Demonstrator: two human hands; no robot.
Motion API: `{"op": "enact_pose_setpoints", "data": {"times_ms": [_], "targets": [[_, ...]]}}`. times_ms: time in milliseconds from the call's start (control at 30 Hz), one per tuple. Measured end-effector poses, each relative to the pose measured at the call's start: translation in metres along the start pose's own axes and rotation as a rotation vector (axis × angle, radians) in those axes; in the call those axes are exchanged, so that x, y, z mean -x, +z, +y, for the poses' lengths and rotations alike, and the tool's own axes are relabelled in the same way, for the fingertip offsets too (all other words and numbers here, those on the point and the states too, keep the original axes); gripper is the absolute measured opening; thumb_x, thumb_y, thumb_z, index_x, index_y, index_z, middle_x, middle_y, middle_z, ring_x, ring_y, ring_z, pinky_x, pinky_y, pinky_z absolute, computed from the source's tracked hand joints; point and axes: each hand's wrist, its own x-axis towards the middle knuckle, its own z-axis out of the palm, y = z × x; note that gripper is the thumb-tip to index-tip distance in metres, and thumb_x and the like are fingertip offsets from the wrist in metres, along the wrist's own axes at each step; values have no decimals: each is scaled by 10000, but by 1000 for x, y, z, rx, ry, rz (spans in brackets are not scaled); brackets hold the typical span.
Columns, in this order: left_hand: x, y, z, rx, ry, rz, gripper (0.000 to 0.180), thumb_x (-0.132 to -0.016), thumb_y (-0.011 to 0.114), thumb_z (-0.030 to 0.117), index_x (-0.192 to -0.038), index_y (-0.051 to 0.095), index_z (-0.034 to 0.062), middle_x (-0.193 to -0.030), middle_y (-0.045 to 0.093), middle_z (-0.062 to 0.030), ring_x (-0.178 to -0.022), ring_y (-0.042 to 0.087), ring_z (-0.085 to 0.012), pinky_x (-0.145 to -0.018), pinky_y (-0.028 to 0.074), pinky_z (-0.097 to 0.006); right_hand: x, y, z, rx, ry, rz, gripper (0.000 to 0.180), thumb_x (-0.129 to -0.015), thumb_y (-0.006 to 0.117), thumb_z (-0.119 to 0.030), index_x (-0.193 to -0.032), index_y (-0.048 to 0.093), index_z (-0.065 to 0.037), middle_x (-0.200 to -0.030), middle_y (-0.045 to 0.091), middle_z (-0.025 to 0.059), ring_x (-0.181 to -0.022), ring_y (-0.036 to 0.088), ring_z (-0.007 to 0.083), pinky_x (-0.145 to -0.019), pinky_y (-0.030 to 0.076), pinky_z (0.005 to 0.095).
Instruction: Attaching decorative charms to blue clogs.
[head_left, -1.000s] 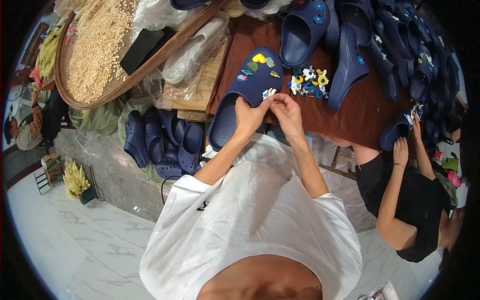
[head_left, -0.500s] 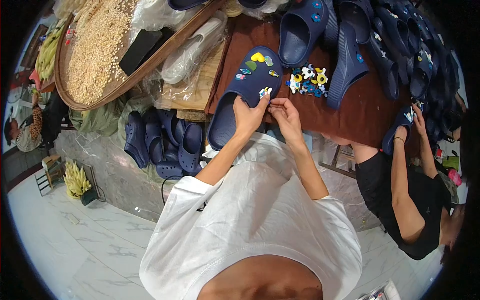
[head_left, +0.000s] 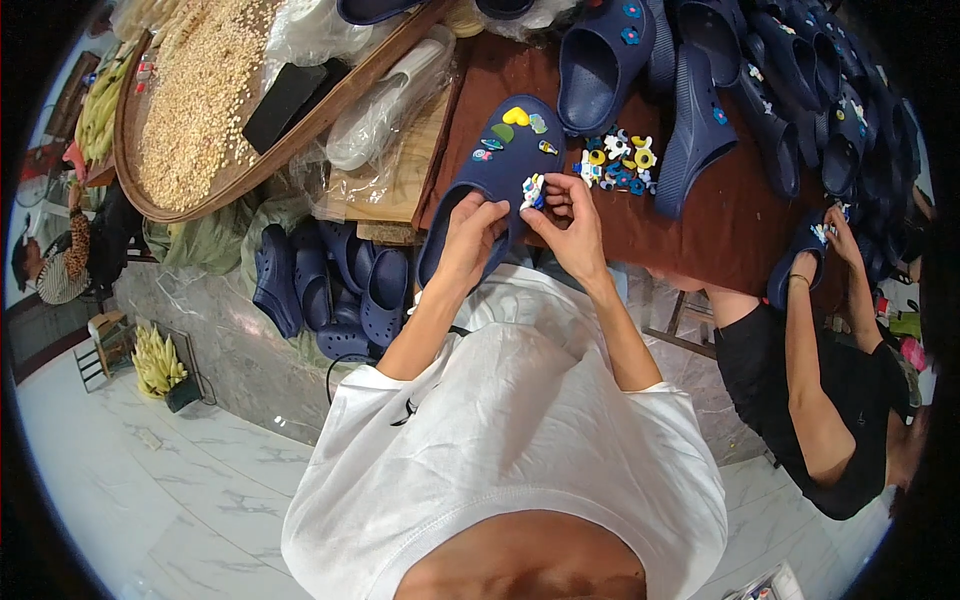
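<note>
A navy clog (head_left: 492, 180) lies before me on the brown cloth, toe pointing away. Several charms sit on its upper, among them a yellow heart (head_left: 516, 117) and a green half-round (head_left: 502, 133). My left hand (head_left: 466, 240) is closed on the clog's side near the opening, with its fingertips partly hidden. Between thumb and fingers, my right hand (head_left: 573, 228) pinches a white and blue figure charm (head_left: 533, 191) at the clog's right edge. Whether that charm is fixed in the clog I cannot tell. Just right of the clog lies a pile of loose charms (head_left: 618, 163).
More navy clogs crowd the cloth (head_left: 640, 232) at the back and right. A woven tray (head_left: 290, 145) of pale grains stands at the left, near a bagged white shoe (head_left: 385, 105). Below hang or stand several clogs (head_left: 385, 298). At right, another person's hands (head_left: 838, 238) hold a clog.
My left hand has drawn back left from the charm. My right hand has moved up and slightly left, and now pinches the charm, which shows more blue.
</note>
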Motion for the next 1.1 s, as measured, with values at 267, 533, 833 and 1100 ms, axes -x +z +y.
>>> {"op": "enact_pose_setpoints", "data": {"times_ms": [267,533,833,1100], "targets": [[-12,16,9,163,-21,90,260,-904,555,128,-1099,529,-41,-1041,615,-79,-896,614,-146,-808,490,-293,2,0,-6,66,-21,-19,510,-746,789,-204,-1151,541,-17,-1044,542,96,-916,560,193,-793,479,317],[-1,16,-2,127,3,94,211,-897,537,88,-1021,566,-80,-994,637,-90,-892,628,-144,-812,500,-275,1,-3,8,-117,10,29,336,-863,670,-134,-1158,564,-11,-1047,556,90,-890,571,154,-743,487,268],[4,12,-3,-2,17,159,215,-912,576,220,-1100,565,117,-1075,612,19,-986,559,-95,-838,415,-296,-16,-1,29,-30,3,45,240,-917,588,-78,-1147,559,-13,-1033,594,53,-889,567,114,-771,479,242],[5,5,-5,-130,142,225,182,-907,572,228,-1019,574,84,-954,607,26,-847,556,-64,-721,448,-238,-19,4,27,49,-82,43,252,-929,586,-104,-1161,551,-11,-1022,588,49,-873,540,107,-780,451,242]]}}
